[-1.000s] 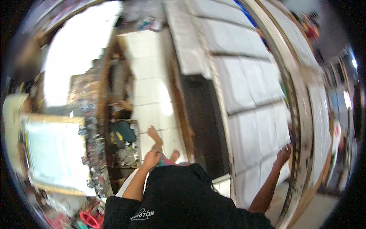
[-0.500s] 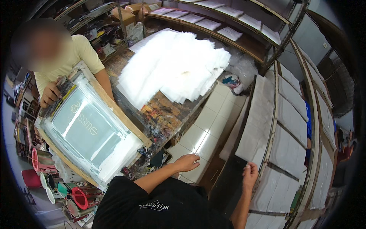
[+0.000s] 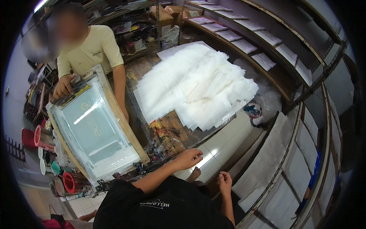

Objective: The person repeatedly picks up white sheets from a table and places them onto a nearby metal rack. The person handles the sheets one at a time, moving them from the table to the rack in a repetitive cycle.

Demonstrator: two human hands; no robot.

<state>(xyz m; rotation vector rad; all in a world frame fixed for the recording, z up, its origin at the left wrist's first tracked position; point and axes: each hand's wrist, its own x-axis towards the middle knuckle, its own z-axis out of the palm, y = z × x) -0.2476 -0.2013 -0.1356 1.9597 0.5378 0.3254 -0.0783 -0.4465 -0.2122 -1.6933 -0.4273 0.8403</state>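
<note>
Empty as far as I can see, my left hand (image 3: 187, 158) hangs over the near edge of the stained worktable (image 3: 167, 133), its fingers loosely bent and a little apart. My right hand (image 3: 225, 183) is lower and further right, beside the drying rack, with its fingers curled in and nothing visible in them. A wide fanned pile of thin white sheets (image 3: 190, 84) covers much of the table. To the left lies a screen-printing frame (image 3: 97, 126) with a wooden border and pale green mesh. A co-worker's hand (image 3: 63, 87) rests at its far end, by a dark squeegee-like bar.
On my right a slatted rack (image 3: 291, 156) holds rows of white sheets. More sheets lie on shelves (image 3: 244, 44) at the back. Paint buckets (image 3: 44, 137) stand on the left. A plastic bag (image 3: 267, 107) sits beyond the table; white floor tiles (image 3: 221, 149) show between table and rack.
The view has swung to the left. My right hand has come away from the rack toward my body, and my left hand is nearer the table edge. The co-worker sits more upright.
</note>
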